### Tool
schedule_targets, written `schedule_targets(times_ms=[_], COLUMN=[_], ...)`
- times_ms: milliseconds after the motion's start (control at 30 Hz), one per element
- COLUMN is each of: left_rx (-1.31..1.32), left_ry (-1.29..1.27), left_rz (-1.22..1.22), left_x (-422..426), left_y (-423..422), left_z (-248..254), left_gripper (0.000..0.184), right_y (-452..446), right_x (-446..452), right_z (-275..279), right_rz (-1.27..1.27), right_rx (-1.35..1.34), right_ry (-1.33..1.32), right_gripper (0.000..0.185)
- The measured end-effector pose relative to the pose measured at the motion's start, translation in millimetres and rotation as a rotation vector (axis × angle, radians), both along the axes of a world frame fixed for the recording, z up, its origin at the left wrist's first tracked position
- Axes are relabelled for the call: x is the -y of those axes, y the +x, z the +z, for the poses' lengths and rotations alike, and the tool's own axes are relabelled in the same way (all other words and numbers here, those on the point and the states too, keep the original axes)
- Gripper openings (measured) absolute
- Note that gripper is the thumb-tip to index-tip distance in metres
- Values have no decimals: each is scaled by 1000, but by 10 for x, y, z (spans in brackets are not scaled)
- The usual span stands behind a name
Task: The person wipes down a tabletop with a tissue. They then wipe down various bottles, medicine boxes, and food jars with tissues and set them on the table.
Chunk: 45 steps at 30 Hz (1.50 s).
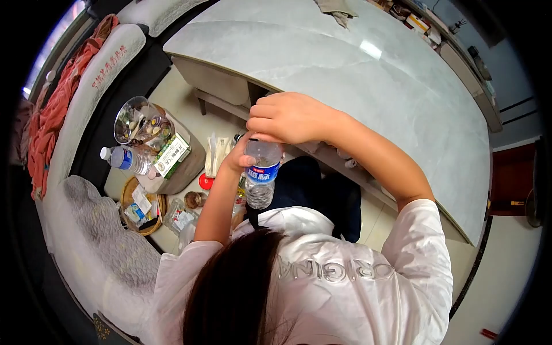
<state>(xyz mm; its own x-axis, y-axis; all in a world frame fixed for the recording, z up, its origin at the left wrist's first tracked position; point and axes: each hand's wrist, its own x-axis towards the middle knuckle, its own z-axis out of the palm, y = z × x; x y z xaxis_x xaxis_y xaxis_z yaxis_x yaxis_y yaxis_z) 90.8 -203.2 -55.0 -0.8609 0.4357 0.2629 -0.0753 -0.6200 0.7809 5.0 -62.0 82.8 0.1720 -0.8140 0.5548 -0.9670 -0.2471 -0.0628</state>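
A clear plastic water bottle [260,178] with a blue label stands upright in front of my chest. My left hand [241,156] is wrapped around its upper part, thumb above the label. Over the bottle's top, my right hand [292,118] is closed with its fingers curled. It covers the neck, so whether a cap is there is hidden. Both hands are close together beside the near edge of the grey marble-look table [368,86].
To the left, a light box-like stand [187,172] holds a clear bin [141,123], another water bottle [123,160] and a green-and-white carton [171,155]. A wicker basket [163,213] and jars are below. A pale sofa [75,241] runs along the left. Grey cloth [336,8] lies on the table.
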Motion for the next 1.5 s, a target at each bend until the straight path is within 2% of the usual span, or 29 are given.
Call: schedule_targets(times_ms=[100,200,300,400,567,600,700,767,833,933,1033,1133,1233,1333,1433,1500], left_rx=[-18,14,31,42,38,22,0,8,27,-54,-97,-166,-215,-180,-195,-180], left_ry=[0,-203,-260,-240,-216,-178,-22,-12,-52,-148,-278,-392,-454,-381,-326,-324], left_rz=[35,305,284,304,434,331,71,87,157,241,331,404,443,512,342,235], left_x=[0,-57,-65,-107,-199,-178,-70,-71,-96,-106,-121,-150,-202,-267,-269,-251], left_y=[-25,-31,-98,-103,-57,-71,-128,-140,-100,-156,-195,-231,-230,-219,-223,-249], left_z=[49,127,188,197,314,316,267,319,476,562,681,697,702,817,843,816], left_gripper=[77,79,81,81,81,81,80,80,80,80,79,70,65,66,70,73], right_y=[-55,34,193,184,103,82,-33,-103,-155,-218,-199,-157,8,10,-122,-158], right_x=[30,-10,48,50,51,59,-71,-136,-191,-238,-312,-357,-361,-409,-425,-457], right_z=[1,131,225,279,374,392,378,397,406,427,472,585,679,587,573,606], right_rz=[15,-435,-835,-889,-697,-637,-237,-156,-102,-23,-126,-322,-727,-759,-365,-297], right_rx=[30,41,105,184,158,132,164,418,647,574,552,459,124,88,44,-20], right_ry=[-39,315,418,454,560,582,482,392,339,267,193,305,413,204,-194,74], right_gripper=[24,29,36,39,36,36,28,27,36,36,33,35,44,50,42,35])
